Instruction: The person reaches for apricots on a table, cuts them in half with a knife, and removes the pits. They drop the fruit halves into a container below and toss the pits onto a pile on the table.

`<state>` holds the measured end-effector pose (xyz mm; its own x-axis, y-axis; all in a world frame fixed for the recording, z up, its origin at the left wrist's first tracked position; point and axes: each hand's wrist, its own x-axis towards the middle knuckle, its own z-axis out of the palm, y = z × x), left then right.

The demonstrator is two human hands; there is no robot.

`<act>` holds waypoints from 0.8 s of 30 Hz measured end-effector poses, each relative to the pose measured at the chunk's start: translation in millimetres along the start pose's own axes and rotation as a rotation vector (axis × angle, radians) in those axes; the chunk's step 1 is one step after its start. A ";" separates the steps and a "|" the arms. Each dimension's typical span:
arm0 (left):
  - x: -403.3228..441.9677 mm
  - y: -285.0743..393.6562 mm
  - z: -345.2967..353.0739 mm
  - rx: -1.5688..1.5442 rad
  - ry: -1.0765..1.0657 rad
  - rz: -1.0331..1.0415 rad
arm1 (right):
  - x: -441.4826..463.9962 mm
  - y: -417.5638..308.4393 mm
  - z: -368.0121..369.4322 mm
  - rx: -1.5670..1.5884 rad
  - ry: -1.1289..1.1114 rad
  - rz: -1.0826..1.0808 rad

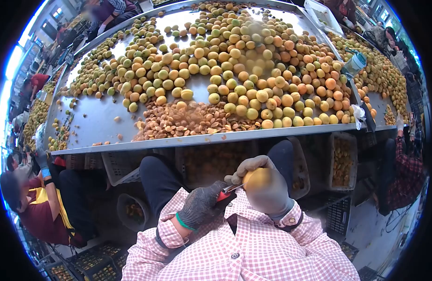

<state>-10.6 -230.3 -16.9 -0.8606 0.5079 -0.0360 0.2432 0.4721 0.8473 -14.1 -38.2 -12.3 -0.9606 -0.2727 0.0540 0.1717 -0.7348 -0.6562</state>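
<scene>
The left hand [199, 206], in a dark glove with a green cuff [186, 221], grips a red-handled tool [224, 195], its metal tip at the apricot [252, 178] in the gloved right hand [275, 200]. Ahead, the metal counter [99, 122] carries whole apricots [192, 70] and, near its front edge, heaped brown apricot stones [174, 121].

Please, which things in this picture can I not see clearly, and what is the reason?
In the head view:
Fruit in the right hand: partly lost in a round blur.
Red-handled tool: the left hand hides most of its grip.
Checked shirt: cut off by the bottom edge.
Part of the fruit pile: a hazy smudge blurs it.
</scene>
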 end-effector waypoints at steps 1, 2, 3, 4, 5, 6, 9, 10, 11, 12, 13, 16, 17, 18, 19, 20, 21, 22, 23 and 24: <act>0.1 -0.4 0.5 0.043 0.004 -0.018 | -0.4 0.6 1.5 0.047 0.046 0.039; 0.0 -1.0 1.2 0.085 0.008 -0.035 | -0.4 1.5 2.4 0.048 0.046 0.039; -0.2 -2.7 2.3 0.085 0.008 -0.036 | -0.3 2.4 3.4 0.081 0.062 0.052; -0.2 -4.9 3.9 0.082 0.014 -0.023 | 0.1 2.5 3.7 0.114 0.077 0.065; -0.6 -6.2 4.9 0.079 0.017 -0.010 | -0.1 1.8 4.5 0.115 0.077 0.066; -0.9 -6.7 5.4 0.079 0.016 -0.011 | 0.2 0.5 5.6 0.102 0.074 0.064; -0.9 -5.4 3.3 0.062 0.013 0.023 | 3.6 -3.8 2.4 -0.022 0.015 0.027; 0.4 -1.8 -0.5 0.102 -0.017 0.005 | 4.2 -5.3 1.2 -0.134 -0.040 -0.010; 2.3 0.2 -3.3 0.143 -0.043 -0.011 | 4.0 -5.7 1.5 -0.135 -0.044 -0.014; 4.5 -1.8 -2.5 0.148 -0.039 -0.005 | 3.3 -5.8 2.4 -0.191 -0.049 0.049; 7.2 -6.3 1.3 0.106 -0.025 0.021 | 3.3 -6.6 3.1 -0.248 -0.054 0.112; 17.0 -14.4 6.8 0.099 -0.004 0.051 | 9.0 -8.9 8.5 -0.141 -0.021 0.111; 19.6 -18.8 8.9 0.125 -0.002 0.039 | 10.5 -10.0 12.2 -0.110 0.056 0.128; 21.3 -37.2 18.3 0.066 0.021 0.020 | 12.6 -7.5 10.1 -0.201 0.089 0.110; 20.5 -36.6 20.1 0.071 0.026 0.037 | 12.2 -4.5 6.3 -0.211 0.082 0.095; 22.7 -35.6 21.3 0.065 0.058 0.063 | 12.2 -1.4 2.1 -0.224 0.127 0.094; 31.2 -30.7 19.3 0.059 0.092 0.092 | 14.0 -1.3 -0.4 -0.238 0.168 0.089; 32.3 -14.1 15.4 0.094 0.053 0.036 | 15.6 -3.7 4.9 -0.100 0.135 0.065; 32.9 -14.7 16.8 0.072 0.049 0.069 | 19.4 -0.4 3.1 0.092 0.045 0.019; 31.6 -17.3 17.1 0.119 0.056 0.023 | 23.0 -2.7 4.1 0.192 -0.015 0.012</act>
<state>-34.4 -210.1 -41.7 -0.8769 0.4804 0.0151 0.3116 0.5443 0.7789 -35.8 -45.0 -6.2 -0.9551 -0.2904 0.0592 0.2232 -0.8361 -0.5011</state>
